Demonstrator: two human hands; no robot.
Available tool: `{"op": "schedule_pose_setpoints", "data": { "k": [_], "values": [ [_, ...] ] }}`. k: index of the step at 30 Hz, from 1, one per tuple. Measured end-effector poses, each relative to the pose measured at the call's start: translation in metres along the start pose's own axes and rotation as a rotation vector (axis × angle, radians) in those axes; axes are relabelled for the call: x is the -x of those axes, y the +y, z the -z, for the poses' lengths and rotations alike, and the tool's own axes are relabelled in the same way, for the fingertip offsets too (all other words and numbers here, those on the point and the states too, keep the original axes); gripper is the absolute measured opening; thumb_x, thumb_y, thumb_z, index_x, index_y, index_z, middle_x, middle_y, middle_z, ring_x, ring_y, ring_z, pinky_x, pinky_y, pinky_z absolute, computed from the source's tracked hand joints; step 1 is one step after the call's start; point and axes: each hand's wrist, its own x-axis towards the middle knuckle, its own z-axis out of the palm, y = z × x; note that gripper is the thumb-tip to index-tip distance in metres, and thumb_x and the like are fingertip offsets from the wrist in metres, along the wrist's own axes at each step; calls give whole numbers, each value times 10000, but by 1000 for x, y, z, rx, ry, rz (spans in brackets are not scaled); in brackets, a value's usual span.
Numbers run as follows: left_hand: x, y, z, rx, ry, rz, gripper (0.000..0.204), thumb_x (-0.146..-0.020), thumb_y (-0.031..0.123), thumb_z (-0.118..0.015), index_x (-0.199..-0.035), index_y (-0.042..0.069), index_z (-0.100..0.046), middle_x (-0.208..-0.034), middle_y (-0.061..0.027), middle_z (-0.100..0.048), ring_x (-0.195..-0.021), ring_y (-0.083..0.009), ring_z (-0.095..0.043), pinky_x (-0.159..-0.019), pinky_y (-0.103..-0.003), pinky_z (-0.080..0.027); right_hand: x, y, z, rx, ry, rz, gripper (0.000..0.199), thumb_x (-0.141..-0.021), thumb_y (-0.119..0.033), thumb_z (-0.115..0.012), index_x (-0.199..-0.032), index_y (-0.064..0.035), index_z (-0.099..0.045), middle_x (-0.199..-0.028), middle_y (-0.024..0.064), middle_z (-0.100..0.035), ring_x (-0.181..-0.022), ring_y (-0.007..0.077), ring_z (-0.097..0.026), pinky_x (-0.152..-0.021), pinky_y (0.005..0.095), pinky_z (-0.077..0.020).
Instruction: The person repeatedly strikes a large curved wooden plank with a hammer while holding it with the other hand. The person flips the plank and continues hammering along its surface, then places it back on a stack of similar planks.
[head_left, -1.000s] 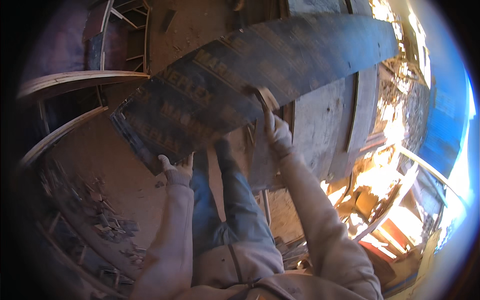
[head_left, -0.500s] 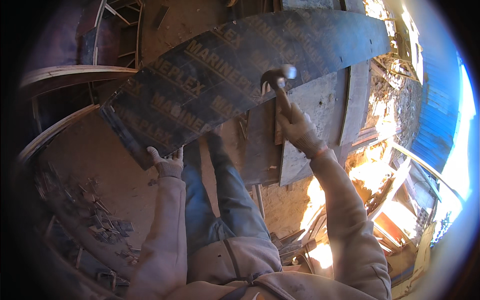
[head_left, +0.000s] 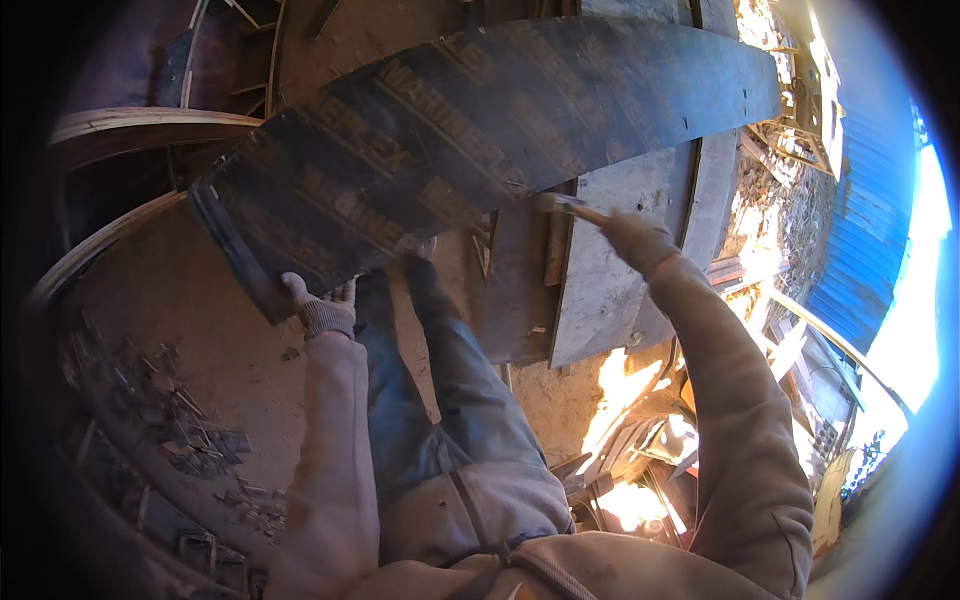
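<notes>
A long dark printed plywood panel (head_left: 430, 140) with a curved far edge stretches from the lower left to the upper right. My gloved left hand (head_left: 320, 303) grips its near left corner, fingers closed around the edge beside a dark narrow strip (head_left: 235, 255) along the panel's left end. In my gloved right hand (head_left: 640, 242) is a hammer (head_left: 580, 210), the handle wrapped by closed fingers. The hammer head is at the panel's near edge, around its middle; blur hides whether it touches.
Weathered grey boards (head_left: 620, 260) lie beneath the panel's right part. Curved wooden frames (head_left: 150, 122) stand at the left, and wood offcuts (head_left: 210, 445) litter the dirt floor at lower left. Sunlit scrap wood (head_left: 650, 450) and a blue corrugated sheet (head_left: 860, 240) are on the right.
The hammer has come down from above the panel to its near edge, its head swinging over. My right hand has moved right and slightly down. My left hand keeps hold of the panel.
</notes>
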Motion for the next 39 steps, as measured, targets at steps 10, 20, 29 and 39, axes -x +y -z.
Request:
{"op": "schedule_pose_setpoints", "data": {
  "k": [10, 20, 29, 39],
  "values": [
    [0, 16, -25, -104, 66, -63, 1049, -734, 638, -897, -1512, 79, -469, -1531, -102, -498, -1397, -302, -498, -1158, -502, -474, -10, -43, -2, -569, 79, -10, 484, -1024, -486, -637, -1107, -9, -639, -914, 244, -697, -879, 422, -711, -766, 507, -527],
    [7, 14, -30, -79, 33, -76, 987, -809, 641, -836, -1520, 64, -470, -1570, -131, -480, -1418, -347, -493, -1153, -564, -476, -51, -110, 94, -278, 13, 189, 531, -1051, -539, -573, -1104, -14, -621, -896, 241, -712, -884, 421, -724, -782, 505, -549],
    [12, 13, -34, -43, 120, -55, 996, -792, 647, -846, -1507, 69, -462, -1535, -128, -487, -1400, -330, -495, -1161, -526, -478, -61, -97, 71, -207, -167, 35, 441, -1051, -435, -596, -1182, -15, -632, -953, 252, -725, -966, 416, -727, -839, 508, -570],
    [-3, 18, -30, -73, 116, -65, 1022, -800, 636, -844, -1534, 58, -432, -1575, -142, -456, -1425, -351, -481, -1176, -547, -458, -49, -135, 78, -318, -33, 56, 480, -1030, -505, -626, -1089, -29, -630, -902, 226, -730, -888, 411, -739, -786, 518, -564]
  ]
}}
